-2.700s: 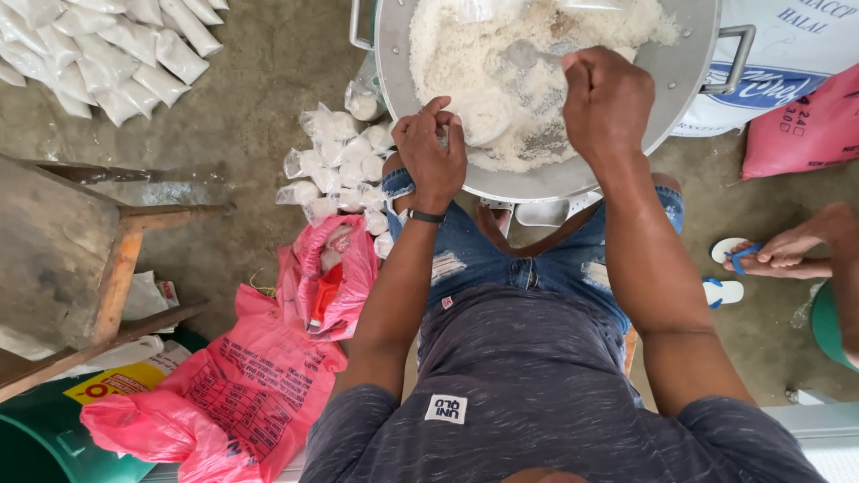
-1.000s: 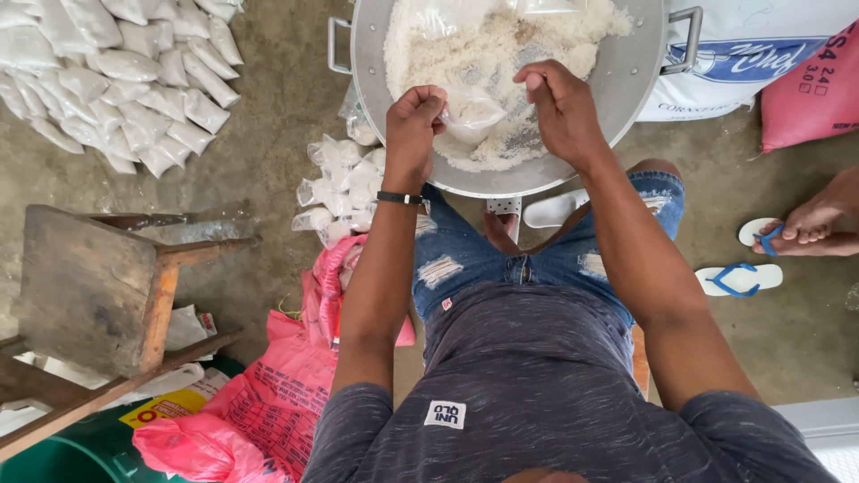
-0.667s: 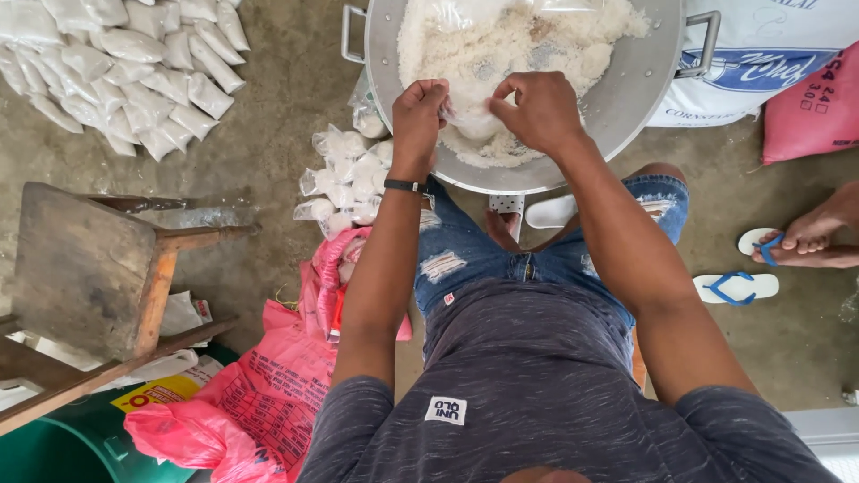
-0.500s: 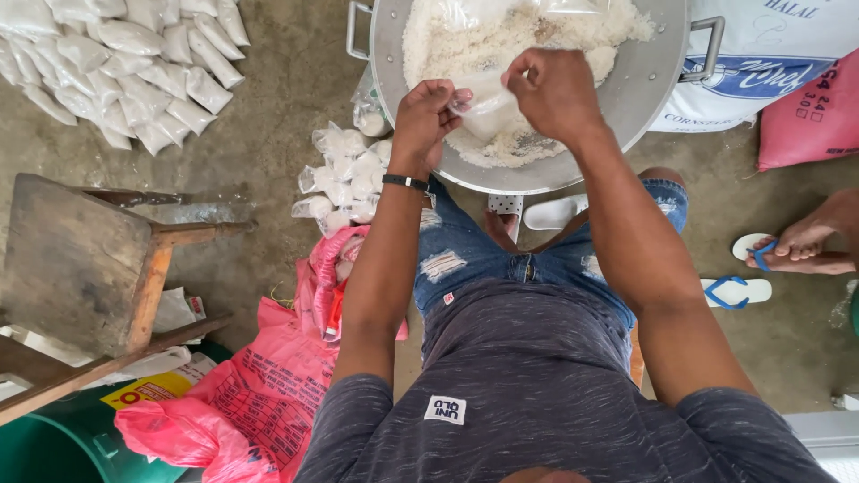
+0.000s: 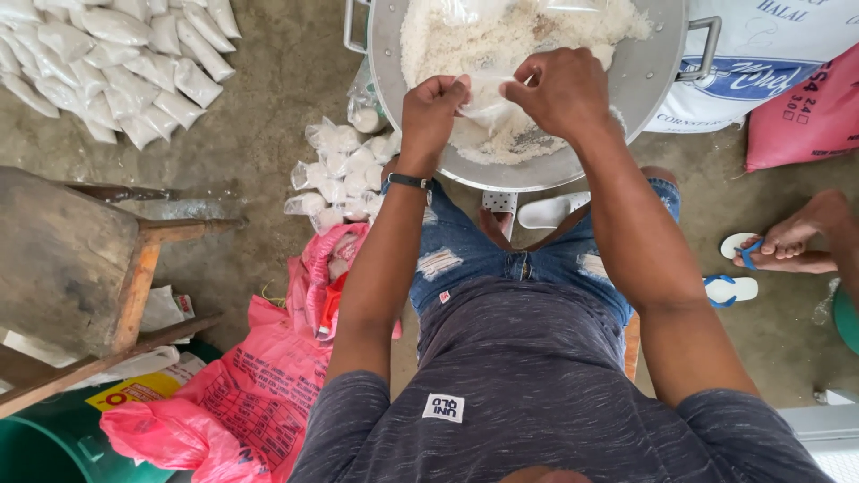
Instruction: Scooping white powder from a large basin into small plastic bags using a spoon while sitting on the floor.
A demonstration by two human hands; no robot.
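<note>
A small clear plastic bag point(image 5: 488, 94) hangs over the big metal pot point(image 5: 394, 107) of white grain point(image 5: 501, 36), pinched between both hands. The left hand point(image 5: 432, 112) has its grip closed on one edge of the bag's mouth, and the right hand point(image 5: 559, 89) grips the other edge (fingers curled tight). Filled bags point(image 5: 340, 174) lie on the floor beside the pot, more in a pile point(image 5: 116, 63) further off. If either pinch slackens, the thin film could slip and spill grain past the rim onto the floor.
</note>
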